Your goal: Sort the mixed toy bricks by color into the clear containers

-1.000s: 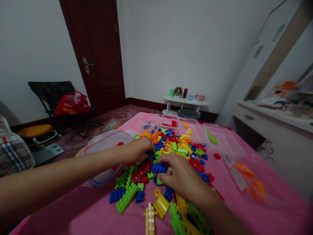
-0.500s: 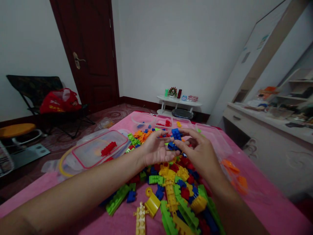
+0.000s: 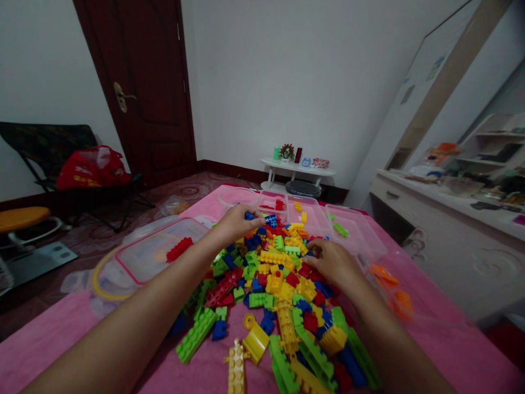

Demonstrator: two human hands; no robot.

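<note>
Left hand (image 3: 237, 223): at 11 o'clock of the heap, fingers closed round a blue block (image 3: 248, 216), just short of the far tubs.
Right hand (image 3: 334, 264): at 3 o'clock of the heap, half-curled, fingertips down among the pieces; whether it grips 1 cannot be told.
Block heap (image 3: 279, 276): red, yellow, green, blue and orange pieces, mid pink cloth (image 3: 82, 339).
Clear tubs (image 3: 324, 219): 4 in a row at 12 o'clock; 1 shows red pieces, 1 yellow, 1 green.
Lidded box (image 3: 135, 262): at 9 o'clock, 1 red block on or under its lid.
Handling, as judged: a firm fingertip pinch keeps the small blue block from slipping; the right hand does best steadying the heap.
</note>
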